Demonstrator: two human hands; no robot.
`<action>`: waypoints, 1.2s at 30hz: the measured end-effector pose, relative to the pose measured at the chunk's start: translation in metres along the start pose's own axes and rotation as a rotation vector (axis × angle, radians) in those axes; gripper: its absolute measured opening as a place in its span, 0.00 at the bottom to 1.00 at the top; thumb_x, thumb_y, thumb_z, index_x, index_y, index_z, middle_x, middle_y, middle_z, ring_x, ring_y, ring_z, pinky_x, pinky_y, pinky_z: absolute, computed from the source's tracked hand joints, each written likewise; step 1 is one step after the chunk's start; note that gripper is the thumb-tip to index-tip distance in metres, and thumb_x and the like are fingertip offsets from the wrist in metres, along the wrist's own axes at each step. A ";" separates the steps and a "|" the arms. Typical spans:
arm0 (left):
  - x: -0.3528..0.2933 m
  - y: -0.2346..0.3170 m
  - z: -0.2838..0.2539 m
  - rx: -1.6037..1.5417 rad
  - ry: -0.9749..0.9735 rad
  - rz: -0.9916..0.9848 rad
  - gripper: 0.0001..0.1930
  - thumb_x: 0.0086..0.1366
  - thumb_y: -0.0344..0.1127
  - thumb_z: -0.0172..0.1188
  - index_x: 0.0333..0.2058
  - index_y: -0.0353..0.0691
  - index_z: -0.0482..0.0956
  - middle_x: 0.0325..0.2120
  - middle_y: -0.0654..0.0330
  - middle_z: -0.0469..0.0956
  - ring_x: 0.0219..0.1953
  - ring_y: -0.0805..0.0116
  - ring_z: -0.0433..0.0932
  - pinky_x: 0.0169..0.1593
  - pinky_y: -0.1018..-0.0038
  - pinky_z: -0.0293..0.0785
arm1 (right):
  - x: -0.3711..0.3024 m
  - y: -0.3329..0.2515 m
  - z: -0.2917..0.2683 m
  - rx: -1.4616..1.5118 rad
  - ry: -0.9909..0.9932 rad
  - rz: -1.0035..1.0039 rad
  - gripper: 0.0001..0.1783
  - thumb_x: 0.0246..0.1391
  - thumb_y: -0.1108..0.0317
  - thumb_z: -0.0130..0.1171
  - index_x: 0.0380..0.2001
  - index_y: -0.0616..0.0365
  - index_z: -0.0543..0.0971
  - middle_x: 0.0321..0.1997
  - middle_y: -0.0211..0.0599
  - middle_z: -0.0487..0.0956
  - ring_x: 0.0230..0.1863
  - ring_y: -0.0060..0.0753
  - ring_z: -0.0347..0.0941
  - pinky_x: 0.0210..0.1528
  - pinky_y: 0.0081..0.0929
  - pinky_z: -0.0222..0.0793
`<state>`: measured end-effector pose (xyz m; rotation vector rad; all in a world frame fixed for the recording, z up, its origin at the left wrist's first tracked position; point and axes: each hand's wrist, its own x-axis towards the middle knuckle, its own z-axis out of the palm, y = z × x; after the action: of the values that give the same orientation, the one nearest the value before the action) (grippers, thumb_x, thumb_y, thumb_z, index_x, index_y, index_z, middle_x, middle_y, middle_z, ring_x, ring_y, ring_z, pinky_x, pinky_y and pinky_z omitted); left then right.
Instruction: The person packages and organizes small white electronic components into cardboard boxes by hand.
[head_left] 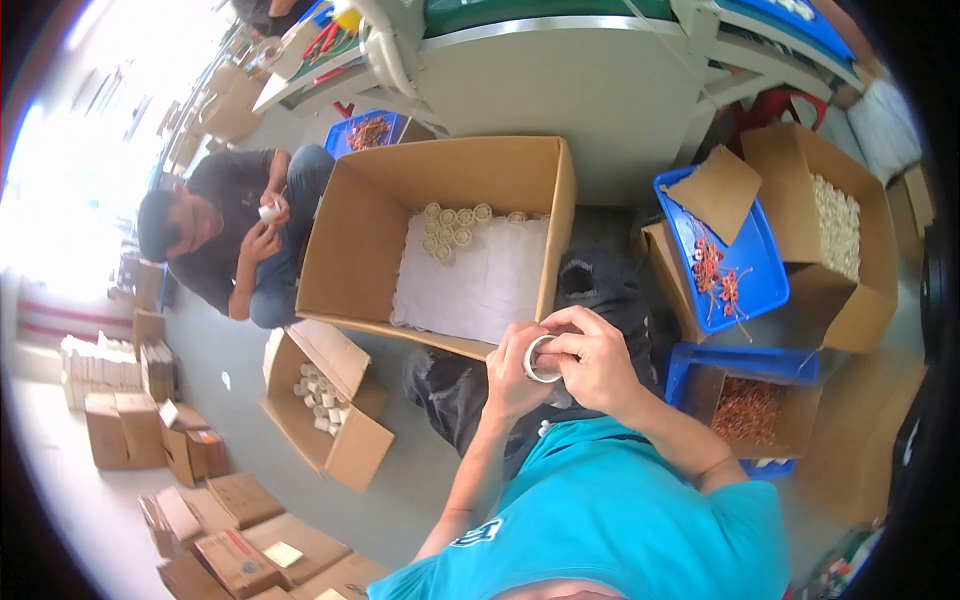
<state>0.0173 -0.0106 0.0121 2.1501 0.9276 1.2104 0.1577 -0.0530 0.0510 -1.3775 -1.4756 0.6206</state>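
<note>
Above my lap, close to the near edge of a large open carton (350, 235), my left hand (510, 378) is closed around a white ring-shaped plastic part (543, 377). My right hand (600, 365) is closed too, its thumb and fingers pressed at the part's open end. Whether those fingers also pinch something small inside it, I cannot tell. In the carton, several cream round parts (447, 236) stand grouped toward the far side on a white sheet (470, 290).
Right of me, a blue tray (765, 270) holds red wired pieces (708, 265); below it sits a box of more red pieces (745, 410). A carton of small white pieces (838, 225) stands beyond. At left are a co-worker (225, 220) and an open box of white parts (322, 398).
</note>
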 end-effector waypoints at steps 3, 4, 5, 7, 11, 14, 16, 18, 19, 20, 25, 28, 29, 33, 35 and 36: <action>0.002 0.002 0.001 0.046 0.020 0.016 0.24 0.43 0.23 0.71 0.41 0.39 0.73 0.34 0.53 0.79 0.32 0.55 0.82 0.32 0.67 0.79 | -0.001 0.005 0.002 0.133 -0.003 0.056 0.08 0.40 0.79 0.66 0.29 0.60 0.85 0.40 0.39 0.79 0.40 0.40 0.77 0.44 0.32 0.75; 0.001 -0.001 0.003 0.070 0.023 0.026 0.24 0.43 0.23 0.71 0.40 0.39 0.73 0.34 0.53 0.79 0.32 0.55 0.82 0.33 0.67 0.79 | -0.001 0.008 0.003 0.167 -0.010 0.071 0.07 0.41 0.79 0.66 0.28 0.61 0.85 0.40 0.39 0.79 0.41 0.40 0.77 0.44 0.33 0.74; 0.001 -0.001 0.004 0.067 -0.003 0.036 0.24 0.43 0.23 0.71 0.40 0.39 0.73 0.34 0.53 0.79 0.32 0.55 0.82 0.33 0.67 0.79 | -0.002 0.010 0.004 0.201 -0.015 0.084 0.07 0.41 0.79 0.66 0.28 0.62 0.84 0.40 0.39 0.78 0.41 0.40 0.77 0.44 0.33 0.74; 0.004 0.000 0.005 0.093 0.005 0.065 0.23 0.44 0.24 0.71 0.40 0.39 0.73 0.34 0.53 0.79 0.32 0.55 0.82 0.33 0.67 0.79 | -0.001 0.013 0.001 0.229 -0.014 0.100 0.06 0.42 0.78 0.66 0.28 0.62 0.84 0.41 0.40 0.78 0.41 0.40 0.77 0.44 0.33 0.74; 0.007 -0.001 -0.002 0.111 -0.073 0.030 0.23 0.44 0.24 0.71 0.40 0.40 0.72 0.33 0.53 0.78 0.31 0.55 0.81 0.33 0.67 0.78 | 0.001 0.019 0.005 0.258 -0.069 0.104 0.05 0.44 0.76 0.65 0.28 0.62 0.82 0.42 0.40 0.77 0.42 0.41 0.77 0.45 0.34 0.73; 0.013 0.000 -0.003 0.140 -0.102 0.061 0.23 0.43 0.24 0.71 0.40 0.40 0.72 0.33 0.53 0.78 0.31 0.54 0.81 0.33 0.67 0.78 | 0.001 0.022 0.008 0.229 -0.030 0.035 0.05 0.45 0.76 0.64 0.29 0.62 0.83 0.42 0.40 0.76 0.42 0.43 0.77 0.44 0.35 0.74; 0.016 0.000 -0.004 0.178 -0.120 0.084 0.24 0.42 0.23 0.70 0.40 0.40 0.72 0.33 0.54 0.78 0.31 0.54 0.81 0.33 0.66 0.77 | 0.002 0.023 0.007 0.239 -0.015 0.001 0.04 0.45 0.77 0.63 0.28 0.61 0.83 0.42 0.40 0.76 0.42 0.44 0.76 0.44 0.36 0.74; 0.015 0.003 -0.003 0.168 -0.125 0.072 0.24 0.42 0.22 0.70 0.40 0.40 0.72 0.33 0.54 0.78 0.31 0.55 0.81 0.33 0.66 0.77 | 0.000 0.022 0.004 0.255 -0.010 -0.003 0.04 0.45 0.77 0.63 0.28 0.61 0.83 0.42 0.41 0.76 0.42 0.44 0.76 0.44 0.36 0.74; 0.015 0.003 -0.003 0.161 -0.126 0.056 0.24 0.43 0.22 0.70 0.40 0.40 0.72 0.32 0.54 0.78 0.31 0.55 0.81 0.33 0.66 0.77 | -0.001 0.021 0.003 0.271 -0.012 -0.007 0.04 0.45 0.78 0.63 0.28 0.61 0.83 0.42 0.41 0.76 0.42 0.44 0.77 0.45 0.35 0.74; 0.015 0.003 -0.002 0.158 -0.129 0.060 0.24 0.43 0.22 0.70 0.40 0.40 0.72 0.32 0.54 0.78 0.31 0.55 0.81 0.33 0.66 0.77 | -0.001 0.020 0.004 0.269 -0.007 -0.007 0.04 0.45 0.78 0.63 0.28 0.61 0.83 0.42 0.41 0.76 0.42 0.44 0.77 0.45 0.35 0.74; 0.016 0.003 -0.005 0.170 -0.126 0.026 0.23 0.44 0.23 0.70 0.40 0.39 0.71 0.32 0.54 0.77 0.31 0.55 0.80 0.33 0.66 0.77 | 0.000 0.020 0.006 0.338 -0.007 0.044 0.06 0.45 0.79 0.62 0.29 0.62 0.83 0.43 0.42 0.77 0.43 0.43 0.77 0.46 0.34 0.74; 0.014 0.001 -0.005 0.196 -0.088 0.099 0.24 0.44 0.24 0.71 0.40 0.39 0.71 0.32 0.54 0.78 0.31 0.54 0.80 0.33 0.66 0.77 | -0.003 0.021 0.011 0.380 0.031 0.073 0.06 0.45 0.80 0.62 0.29 0.63 0.83 0.44 0.42 0.77 0.42 0.42 0.78 0.46 0.34 0.75; 0.015 0.000 -0.005 0.196 -0.086 0.098 0.24 0.44 0.24 0.71 0.40 0.39 0.71 0.32 0.54 0.78 0.31 0.54 0.80 0.33 0.66 0.77 | -0.003 0.020 0.011 0.379 0.029 0.073 0.06 0.45 0.80 0.62 0.29 0.63 0.83 0.44 0.42 0.77 0.42 0.42 0.78 0.46 0.34 0.75; 0.018 -0.005 -0.006 0.229 -0.008 0.232 0.24 0.44 0.25 0.73 0.40 0.38 0.71 0.32 0.53 0.78 0.30 0.54 0.81 0.31 0.67 0.78 | -0.002 0.013 0.011 0.421 0.037 0.096 0.06 0.45 0.80 0.61 0.30 0.63 0.83 0.46 0.43 0.77 0.43 0.42 0.78 0.46 0.33 0.75; 0.018 -0.004 -0.008 0.231 0.024 0.274 0.24 0.44 0.26 0.73 0.40 0.38 0.71 0.31 0.53 0.79 0.29 0.54 0.81 0.31 0.67 0.78 | -0.002 0.011 0.012 0.442 0.024 0.095 0.06 0.46 0.80 0.61 0.30 0.63 0.83 0.47 0.43 0.77 0.44 0.42 0.79 0.47 0.33 0.75; 0.019 -0.004 -0.009 0.217 0.024 0.285 0.24 0.44 0.26 0.73 0.40 0.38 0.71 0.31 0.53 0.79 0.29 0.55 0.81 0.30 0.68 0.78 | -0.003 0.010 0.013 0.403 0.039 0.053 0.06 0.45 0.80 0.61 0.30 0.63 0.83 0.47 0.43 0.77 0.44 0.42 0.79 0.47 0.34 0.76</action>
<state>0.0157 0.0072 0.0237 2.5130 0.8134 1.3221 0.1504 -0.0504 0.0361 -1.1083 -1.2046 0.8670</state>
